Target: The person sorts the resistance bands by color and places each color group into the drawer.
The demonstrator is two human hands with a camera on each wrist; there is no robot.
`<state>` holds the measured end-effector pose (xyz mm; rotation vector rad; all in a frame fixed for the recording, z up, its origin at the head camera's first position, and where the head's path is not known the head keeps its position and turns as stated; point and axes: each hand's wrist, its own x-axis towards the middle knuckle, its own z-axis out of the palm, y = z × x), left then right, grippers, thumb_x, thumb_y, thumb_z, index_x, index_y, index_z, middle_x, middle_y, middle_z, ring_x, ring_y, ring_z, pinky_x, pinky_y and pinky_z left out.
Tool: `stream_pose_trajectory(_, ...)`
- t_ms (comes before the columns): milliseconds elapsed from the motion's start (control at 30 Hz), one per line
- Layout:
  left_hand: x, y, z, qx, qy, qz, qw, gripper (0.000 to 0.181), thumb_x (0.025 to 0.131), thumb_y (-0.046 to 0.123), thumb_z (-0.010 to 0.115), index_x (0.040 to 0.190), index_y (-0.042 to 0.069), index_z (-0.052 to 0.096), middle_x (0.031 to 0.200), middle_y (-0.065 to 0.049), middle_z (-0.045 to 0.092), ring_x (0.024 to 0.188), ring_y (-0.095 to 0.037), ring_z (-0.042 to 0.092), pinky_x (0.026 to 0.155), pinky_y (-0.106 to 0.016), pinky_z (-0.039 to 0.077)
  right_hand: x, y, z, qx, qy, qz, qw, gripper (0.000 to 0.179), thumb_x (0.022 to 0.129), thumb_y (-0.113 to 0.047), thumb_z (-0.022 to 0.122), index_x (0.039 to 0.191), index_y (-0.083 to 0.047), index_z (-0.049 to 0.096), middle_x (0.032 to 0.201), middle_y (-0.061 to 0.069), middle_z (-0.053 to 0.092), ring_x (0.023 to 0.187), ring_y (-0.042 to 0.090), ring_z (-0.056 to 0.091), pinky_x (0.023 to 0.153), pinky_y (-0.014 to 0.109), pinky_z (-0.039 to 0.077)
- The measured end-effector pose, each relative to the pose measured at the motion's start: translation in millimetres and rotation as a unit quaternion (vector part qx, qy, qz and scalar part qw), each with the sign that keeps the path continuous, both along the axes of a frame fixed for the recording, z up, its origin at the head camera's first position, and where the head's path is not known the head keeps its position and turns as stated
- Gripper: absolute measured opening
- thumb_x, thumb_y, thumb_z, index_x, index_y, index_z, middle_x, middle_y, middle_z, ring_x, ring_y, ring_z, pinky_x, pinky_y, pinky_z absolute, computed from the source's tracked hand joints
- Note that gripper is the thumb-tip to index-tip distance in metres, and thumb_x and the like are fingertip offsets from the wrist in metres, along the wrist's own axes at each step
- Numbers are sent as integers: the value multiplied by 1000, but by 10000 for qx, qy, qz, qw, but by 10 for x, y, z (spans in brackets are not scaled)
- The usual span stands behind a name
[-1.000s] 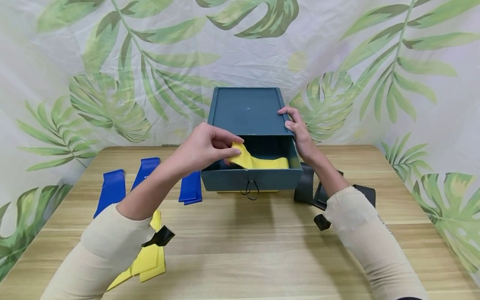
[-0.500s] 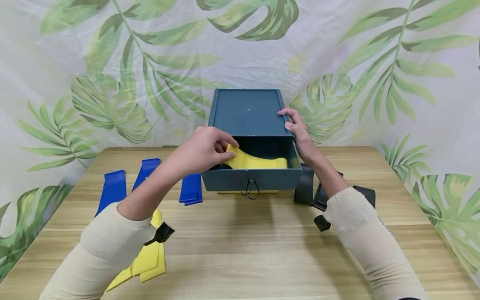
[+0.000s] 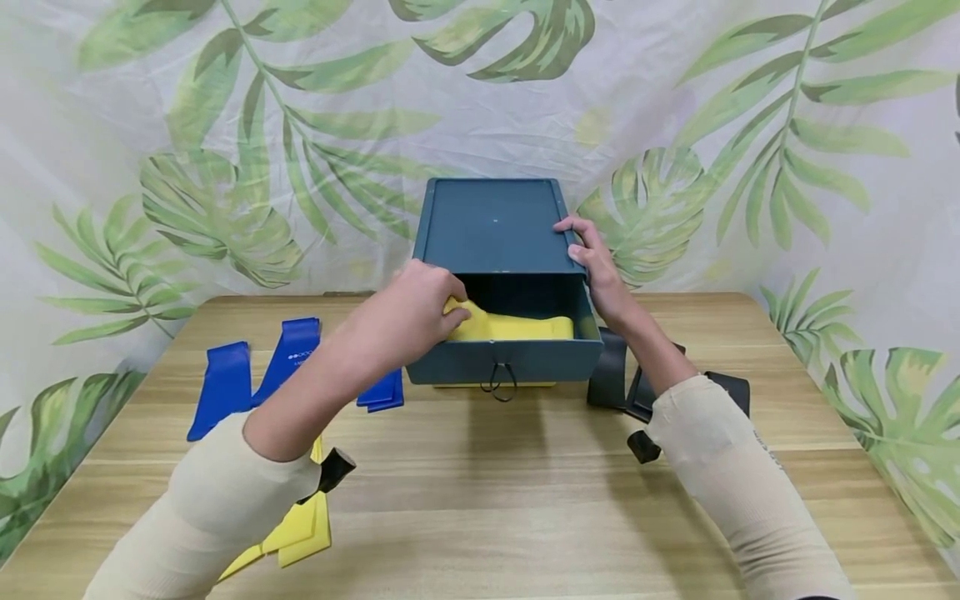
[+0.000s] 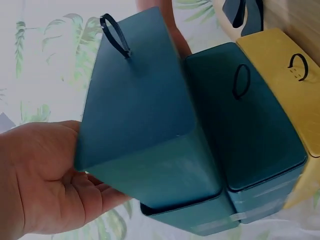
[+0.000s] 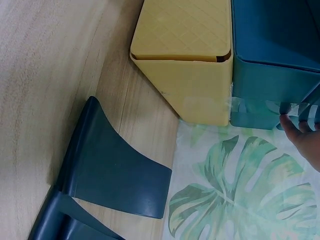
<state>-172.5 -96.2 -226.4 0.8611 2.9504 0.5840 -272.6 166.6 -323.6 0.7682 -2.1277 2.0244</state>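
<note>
"How far along did the work look?"

"Partway, I judged. On the pale wooden worktop (image 3: 480, 517), a dark teal plastic drawer unit (image 3: 491, 218) stood near the middle of the far edge, its top drawer (image 3: 457, 364) pulled out. A yellow flat rubbery-looking band (image 3: 528, 327) lay mostly inside, so that one seemed nearly in place."

"And what was left?"

"Blue flat bands (image 3: 227, 383) lay towards the worktop's left edge, more yellow flat bands (image 3: 307, 537) nearer its front left corner, and black flat bands (image 3: 609, 371) right of the unit."

"The hands?"

"The left hand (image 3: 422, 304) pinched the band's left end; the right hand (image 3: 600, 267) gripped the right edge of the unit's top."

"Did other views add anything?"

"The left wrist view showed a lower teal drawer (image 4: 265, 137) and a yellow drawer (image 4: 275, 70), both closed, and a black loop (image 4: 128, 53) on each front. It hid the yellow band, which only the head view showed. The right wrist view revealed how one black band curved."
</note>
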Motion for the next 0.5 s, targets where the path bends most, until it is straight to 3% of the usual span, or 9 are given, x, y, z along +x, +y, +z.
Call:
stream_pose_trajectory(100, 33, -61, 47, 278, 97, 7, 9996, 21, 99, 5, 68, 116, -7, 75, 105, -19, 75, 64, -18, 65, 66, -33, 57, 0, -1, 6, 19, 11, -14, 10000, 43, 97, -26, 39, 135, -6, 44, 158, 12, 26, 131, 30, 38, 105, 40, 37)
stream_pose_trajectory(167, 40, -147, 65, 736, 203, -73, 9971, 20, 99, 5, 70, 114, -5, 76, 102, -17, 76, 70, -21, 68, 70, -37, 59, -3, 2, 3, 19, 17, -14, 10000, 44, 97, -26, 39, 135, -6, 44, 158, 12, 26, 132, 30, 37, 106, 40, 36)
stream_pose_trajectory(300, 19, -406, 37, 1774, 531, -165, 9826, 15, 97, 7, 73, 109, -1, 78, 100, -12, 77, 86, -19, 71, 79, -33, 59, -1, 1, 3, 25, 9, 10, 10000, 44, 96, -26, 39, 135, -6, 44, 158, 12, 25, 133, 31, 37, 107, 41, 36)
stream_pose_trajectory(400, 3, -623, -31, 2426, 449, 26, 9691, 14, 98, 8, 72, 107, 0, 78, 94, -11, 76, 81, -14, 70, 74, -23, 57, -2, 1, 0, 36, 10, 19, 10000, 44, 96, -26, 39, 135, -5, 44, 158, 12, 25, 132, 30, 37, 106, 41, 36)
stream_pose_trajectory(500, -12, -833, -155, 2612, 89, 165, 9651, 14, 99, 7, 70, 108, -1, 78, 91, -11, 75, 73, -11, 69, 67, -20, 56, -8, 3, -3, 31, 40, 4, 10000, 43, 97, -25, 39, 134, -6, 44, 156, 13, 26, 130, 28, 37, 106, 38, 36)
